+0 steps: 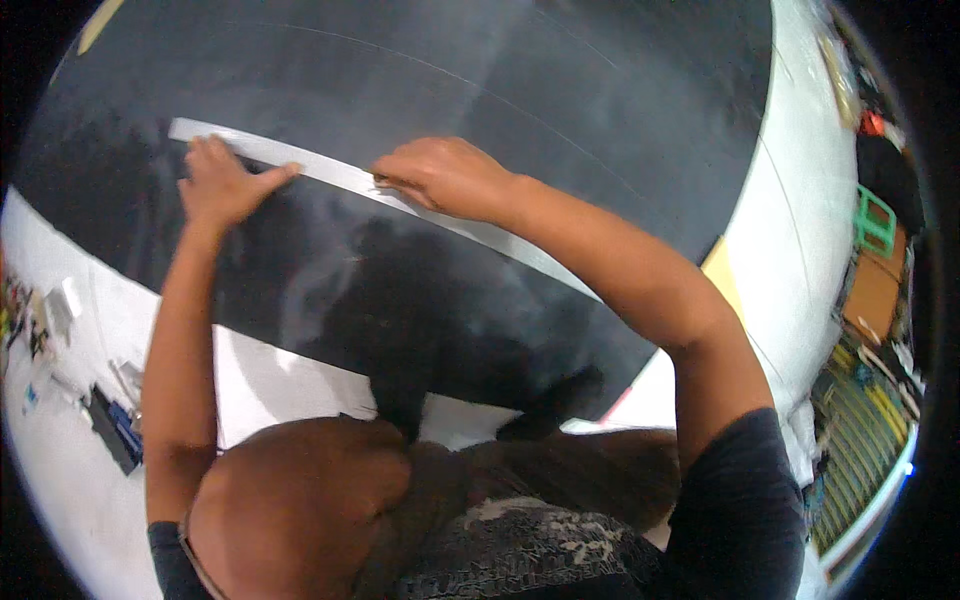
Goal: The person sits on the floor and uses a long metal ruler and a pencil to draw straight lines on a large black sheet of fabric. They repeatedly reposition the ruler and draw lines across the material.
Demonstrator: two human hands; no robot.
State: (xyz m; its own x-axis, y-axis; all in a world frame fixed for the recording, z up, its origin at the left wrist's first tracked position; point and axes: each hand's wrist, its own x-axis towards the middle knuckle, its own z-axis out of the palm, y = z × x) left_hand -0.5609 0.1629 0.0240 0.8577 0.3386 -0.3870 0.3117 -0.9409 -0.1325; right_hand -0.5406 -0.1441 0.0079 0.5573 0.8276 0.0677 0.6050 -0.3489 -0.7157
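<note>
A long pale straightedge (325, 166) lies aslant across a large dark sheet (420, 280), running from upper left to lower right. My left hand (222, 184) presses on it near its left end, fingers and thumb spread. My right hand (445, 178) is closed and rests at the straightedge's middle. Its fingers pinch something small, mostly hidden, that I cannot make out. My right forearm crosses over the straightedge's right part. Thin pale curved lines mark the sheet beyond the straightedge.
A white surface (800, 190) shows around the sheet. Yellowish pieces lie at the sheet's edge, one at the right (720, 268) and one at the far left (100, 25). Dark and grey items (112, 430) lie at lower left. A green frame (875, 222) and clutter line the far right.
</note>
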